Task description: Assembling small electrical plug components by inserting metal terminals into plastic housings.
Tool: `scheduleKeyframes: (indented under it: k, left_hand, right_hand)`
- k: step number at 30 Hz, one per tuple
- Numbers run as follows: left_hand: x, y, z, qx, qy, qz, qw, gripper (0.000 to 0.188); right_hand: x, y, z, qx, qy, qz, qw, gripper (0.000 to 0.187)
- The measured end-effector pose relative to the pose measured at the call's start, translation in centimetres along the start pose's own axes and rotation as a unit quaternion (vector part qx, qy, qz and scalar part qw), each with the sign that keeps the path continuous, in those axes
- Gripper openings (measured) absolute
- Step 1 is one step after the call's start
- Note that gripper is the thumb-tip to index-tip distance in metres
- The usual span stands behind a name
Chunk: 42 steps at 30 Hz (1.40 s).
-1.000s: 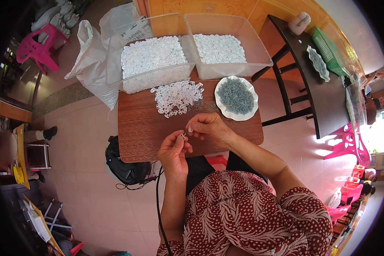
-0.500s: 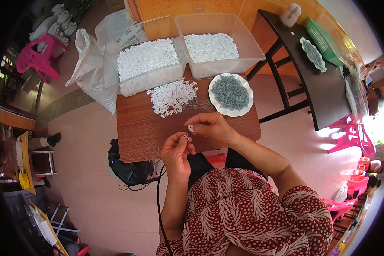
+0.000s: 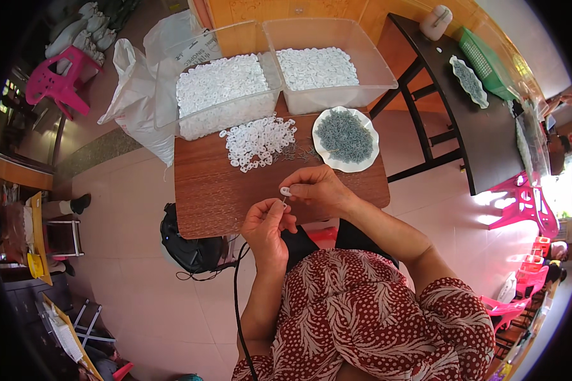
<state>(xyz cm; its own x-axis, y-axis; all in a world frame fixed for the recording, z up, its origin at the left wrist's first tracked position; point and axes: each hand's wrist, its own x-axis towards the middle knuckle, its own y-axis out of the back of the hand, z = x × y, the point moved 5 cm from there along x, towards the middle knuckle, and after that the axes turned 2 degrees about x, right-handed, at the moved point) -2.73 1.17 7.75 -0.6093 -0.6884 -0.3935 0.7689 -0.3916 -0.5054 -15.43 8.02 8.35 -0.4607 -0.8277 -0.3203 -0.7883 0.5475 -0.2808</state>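
My right hand (image 3: 316, 190) is closed in a pinch on a small white plastic clip (image 3: 286, 191). Just below and left of it, my left hand (image 3: 267, 230) has thumb and forefinger pressed together on a thin nail (image 3: 285, 199), whose lower end is hidden by the fingers. The two fingertips nearly meet over the table's near part. Beyond them lies a loose heap of white clips (image 3: 257, 143) on the brown wooden table (image 3: 213, 197). Right of that heap, a white scalloped plate (image 3: 320, 145) holds a mound of thin grey nails (image 3: 345, 136).
Two clear plastic bins (image 3: 337, 100) full of white clips stand at the table's far edge. A white sack (image 3: 136, 108) leans to the left. On the floor sits a black bag (image 3: 187, 244). A dark table (image 3: 470, 127) at right bears a green basket (image 3: 486, 63).
The clip in my right hand has turned to show its flat face, and a thin nail now shows between the hands. Both hands stay in nearly the same place.
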Motion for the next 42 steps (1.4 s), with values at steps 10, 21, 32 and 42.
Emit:
scheduleKeyframes:
  k: [10, 21, 32, 42]
  left_hand:
    - [0.2, 0.3, -0.3, -0.003, 0.002, 0.017, 1.0, 0.01]
    - [0.1, 0.3, -0.6, 0.012, -0.018, 0.028, 0.999, 0.01]
    - [0.0, -0.1, -1.0, 0.0, -0.031, 0.029, 0.999, 0.009]
    - [0.1, 0.0, -1.2, -0.003, -0.034, 0.022, 0.999, 0.009]
  right_hand:
    - [0.1, -0.1, 0.8, 0.02, -0.017, 0.0, 1.0, 0.012]
    - [-0.4, -0.9, -0.8, -0.173, 0.161, 0.02, 0.972, 0.013]
    - [-0.9, -1.2, -0.4, -0.223, 0.204, 0.058, 0.952, 0.013]
    - [-1.0, -1.0, -0.4, -0.221, 0.205, 0.055, 0.952, 0.015]
